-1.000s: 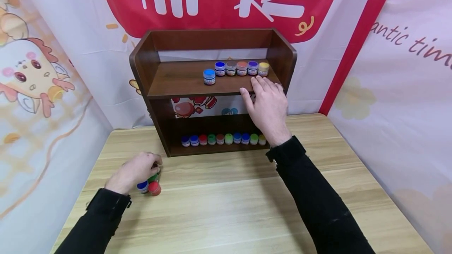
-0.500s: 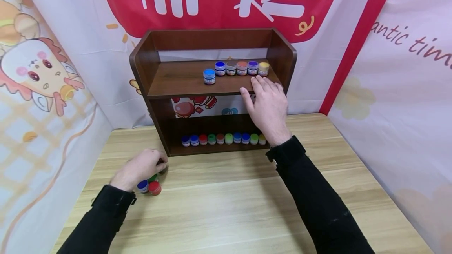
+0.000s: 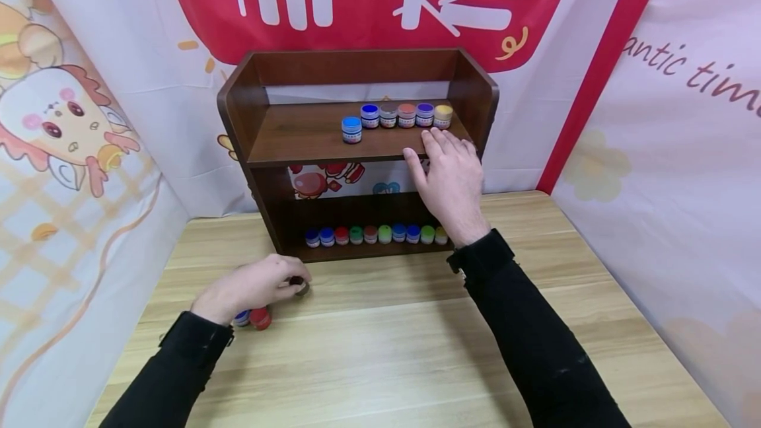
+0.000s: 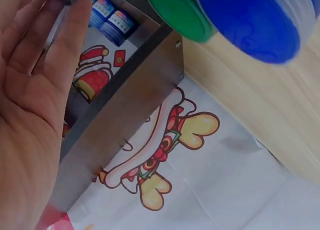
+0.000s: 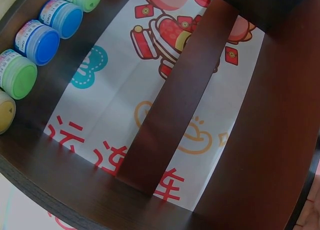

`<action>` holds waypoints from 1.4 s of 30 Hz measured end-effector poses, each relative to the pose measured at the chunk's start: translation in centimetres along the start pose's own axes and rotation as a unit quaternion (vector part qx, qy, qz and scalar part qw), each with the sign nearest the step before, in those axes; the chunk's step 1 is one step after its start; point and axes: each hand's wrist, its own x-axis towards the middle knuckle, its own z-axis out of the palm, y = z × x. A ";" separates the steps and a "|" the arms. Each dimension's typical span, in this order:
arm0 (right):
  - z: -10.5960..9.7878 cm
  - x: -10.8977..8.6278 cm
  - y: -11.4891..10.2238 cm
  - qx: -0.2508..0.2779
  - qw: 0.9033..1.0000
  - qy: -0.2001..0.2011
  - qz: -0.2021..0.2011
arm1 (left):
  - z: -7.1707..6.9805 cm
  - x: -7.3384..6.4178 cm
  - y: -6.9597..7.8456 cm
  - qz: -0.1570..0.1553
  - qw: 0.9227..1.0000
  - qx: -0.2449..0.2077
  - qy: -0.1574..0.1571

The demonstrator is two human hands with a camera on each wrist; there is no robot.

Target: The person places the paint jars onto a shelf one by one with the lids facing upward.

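My left hand (image 3: pixel 261 288) is low over the table, just in front of the shelf unit's left end. Its thumb and fingers pinch a small dark-lidded paint jar (image 3: pixel 302 285), which peeks out at the fingertips. Beneath and behind that wrist stand a red jar (image 3: pixel 260 318) and a partly covered blue jar (image 3: pixel 241 318). The left wrist view also catches a green-lidded jar (image 4: pixel 182 14) close to the camera. My right hand (image 3: pixel 452 180) rests its extended fingers on the upper shelf's front edge, near the yellow jar (image 3: pixel 442 116), with the thumb spread to the left.
The dark brown two-tier shelf unit (image 3: pixel 297 134) stands at the back of the wooden table (image 3: pixel 380 349). On its upper board a light blue jar (image 3: pixel 351 130) sits ahead of a row of several jars. Another row lines the lower board. Printed cloth hangs behind and at both sides.
My left hand has moved right with the dark paint jar, away from the loose jars and past the shelf's left corner. The right hand has stayed in place.
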 end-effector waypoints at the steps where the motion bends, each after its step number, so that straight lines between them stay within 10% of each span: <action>1: 0.0 0.0 0.0 0.000 1.000 0.000 0.000 | 0.1 0.1 0.1 0.001 1.000 0.001 0.000; 12: 0.0 -0.1 0.2 -0.003 1.000 -0.011 0.006 | 1.6 1.0 3.2 -0.139 0.988 0.032 0.059; 18: 0.0 0.0 0.2 -0.003 1.000 -0.008 0.006 | 2.0 1.5 4.2 -0.159 0.985 0.041 0.059; 22: 0.0 0.0 0.2 -0.001 1.000 -0.005 0.003 | 1.4 1.3 3.6 -0.127 0.989 0.053 0.053; 31: 0.0 0.0 0.1 0.001 1.000 -0.001 0.002 | 0.3 0.6 0.7 0.054 0.998 -0.005 -0.039; 36: 0.1 0.0 0.0 0.000 1.000 0.002 0.001 | 1.1 0.4 0.4 0.050 0.997 -0.025 -0.053; 42: 0.1 0.0 0.0 0.002 1.000 -0.004 0.003 | 1.8 0.7 1.7 -0.001 1.000 0.021 0.006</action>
